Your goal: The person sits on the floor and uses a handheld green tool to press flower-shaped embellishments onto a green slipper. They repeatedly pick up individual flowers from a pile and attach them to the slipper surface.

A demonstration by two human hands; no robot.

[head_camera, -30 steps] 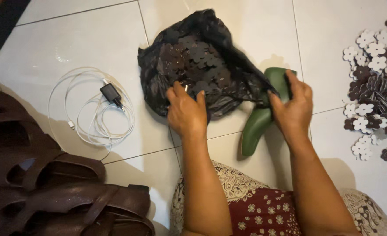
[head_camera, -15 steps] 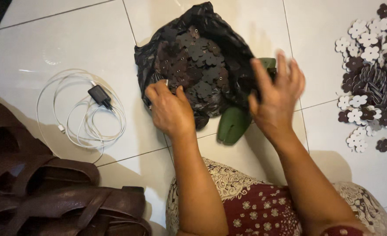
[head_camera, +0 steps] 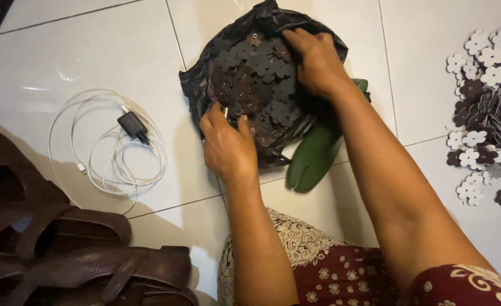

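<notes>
The floor (head_camera: 92, 45) is white tile with thin grey joints. On it lie a black plastic bag (head_camera: 199, 85) full of dark flower-shaped cutouts, a green sole (head_camera: 315, 156) partly under the bag, a coiled white cable (head_camera: 111, 150) with a black charger plug (head_camera: 132, 124), brown sandals (head_camera: 63, 243) (stacked at the lower left), and a pile of white and brown flower cutouts (head_camera: 485, 113) at the right edge.

white charger cable (head_camera: 109, 148), brown sandals (head_camera: 58, 243), loose flower cutouts (head_camera: 485, 107) on white tiles (head_camera: 92, 51).

Glossy white floor tiles (head_camera: 92, 51) with thin dark grout lines fill the view, brightest at eleven o'clock, shadowed toward seven o'clock.
</notes>
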